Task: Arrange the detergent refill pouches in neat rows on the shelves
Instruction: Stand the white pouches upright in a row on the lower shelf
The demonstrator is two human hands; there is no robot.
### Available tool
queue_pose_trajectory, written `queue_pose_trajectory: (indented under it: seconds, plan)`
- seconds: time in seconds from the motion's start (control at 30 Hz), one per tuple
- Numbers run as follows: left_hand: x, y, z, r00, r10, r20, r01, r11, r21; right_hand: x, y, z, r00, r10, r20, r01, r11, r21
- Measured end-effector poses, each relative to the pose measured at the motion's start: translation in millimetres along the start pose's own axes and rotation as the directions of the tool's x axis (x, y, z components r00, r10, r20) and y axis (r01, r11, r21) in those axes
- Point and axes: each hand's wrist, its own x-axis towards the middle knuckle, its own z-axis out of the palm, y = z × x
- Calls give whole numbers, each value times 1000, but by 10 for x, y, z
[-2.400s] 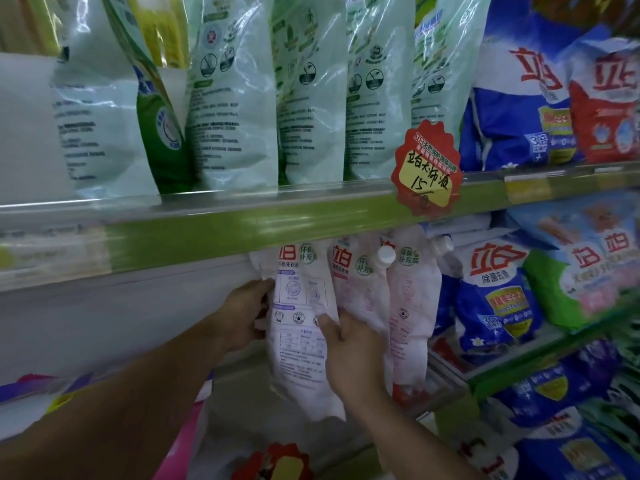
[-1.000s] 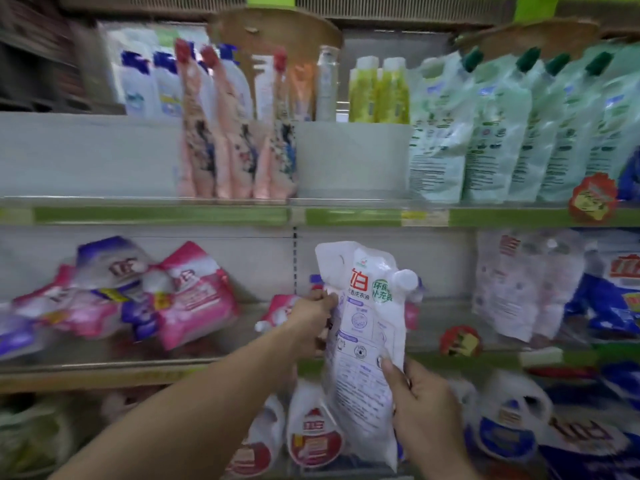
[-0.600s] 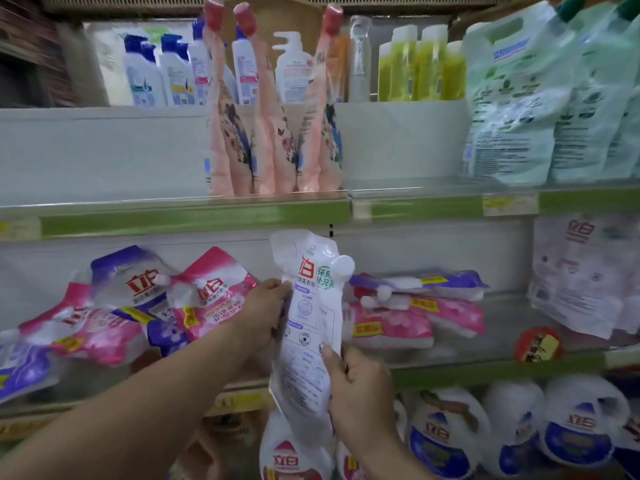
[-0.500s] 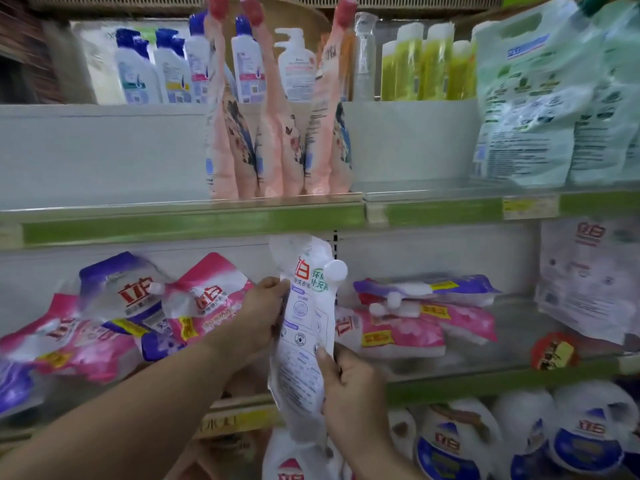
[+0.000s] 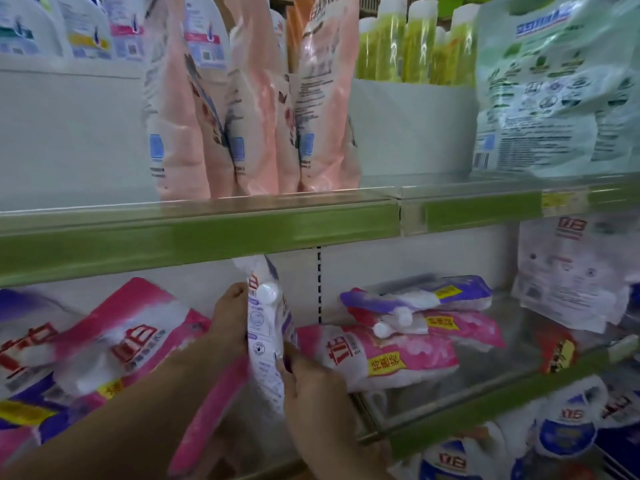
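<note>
- The white soft-plastic refill pouch with the round white screw cap (image 5: 265,327) stands upright and edge-on between the two hands, its top tucked just under the green-fronted upper shelf edge (image 5: 207,237).
- Left hand (image 5: 230,318) sits on the pouch's left side up near the cap, fingers curled round the edge and pinching it.
- Right hand (image 5: 317,389) has the lower right part, thumb pressed on the printed face and the other fingers wrapped round behind, so both hands have a proper grip, nothing loose.
- Left of the left-hand fingers: a slumped heap of pink-and-purple pouches (image 5: 104,348). Too blurry to count, looks like three or four.
- Right of the right-hand fingers: three pouches lying flat in a stack. A big pink-and-white one (image 5: 381,355) touches the right hand, a pink one (image 5: 460,327) sits further back, and a purple-and-white one (image 5: 422,294) lies on top.
- Above the fingers, on the upper shelf: four tall peach-pink pouches (image 5: 249,126) standing in a row, plus pale green pouches (image 5: 554,91) off to the right.
- Far right of the fingers, more white pouches (image 5: 571,271) stand on the middle shelf; can't tell how many.
</note>
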Motion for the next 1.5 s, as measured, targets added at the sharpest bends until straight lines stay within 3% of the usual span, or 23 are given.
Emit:
queue_pose_trajectory:
  seconds: [0.13,0.2,0.27,0.4,0.53,0.63,0.73,0.87,0.93,1.0,1.1,1.17,1.23,1.37,1.5]
  plan:
    - [99,-64,-9,1000,-10,0,10,961,-277,85,46,68,1000,21,8,-22,998,64]
    - [135,-119,-45,999,-47,19,50,956,-289,52,52,-23,993,16,120,-40,977,208]
    - [140,-181,-88,1000,-23,-16,20,986,-167,17,170,-232,986,-19,163,-17,976,218]
    - [-96,-239,-136,934,257,-248,-224,962,157,153,660,-859,997,-26,-78,31,998,59]
    - [-553,-200,-91,905,368,-215,-318,919,233,446,1128,-1388,978,10,-207,-61,969,-240]
    - [-981,-211,58,874,471,-116,-398,833,384,665,1471,-1666,997,-11,-79,-26,890,-456]
    - [-1318,-316,289,846,524,-99,-429,779,457,900,1794,-1840,998,-33,58,63,758,-649]
    - [-1509,-507,658,877,454,-159,-381,857,348,1099,2039,-1866,985,-46,168,156,663,-732]
    - [-1500,-596,852,876,458,-154,-350,821,452,1176,2120,-1881,977,-87,197,206,645,-736]
    - [-1416,-655,1025,888,456,-56,-306,678,669,1236,2192,-1919,969,-106,222,236,656,-717]
    - [-1202,-787,1213,953,258,161,-224,236,946,1259,2255,-2006,970,-103,222,226,725,-651]
    - [-1064,-848,1264,975,106,196,-185,-104,977,1279,2286,-2058,982,-88,165,170,792,-587]
    - [-945,-873,1253,982,55,182,-154,-331,931,1326,2316,-2112,996,-51,67,80,827,-557]
    - [-803,-881,1171,974,86,210,-130,-548,827,1417,2359,-2217,991,-7,-130,-46,917,-397]
    - [-771,-924,1151,970,85,227,-145,-546,825,1487,2356,-2324,941,90,-326,-116,991,-61]
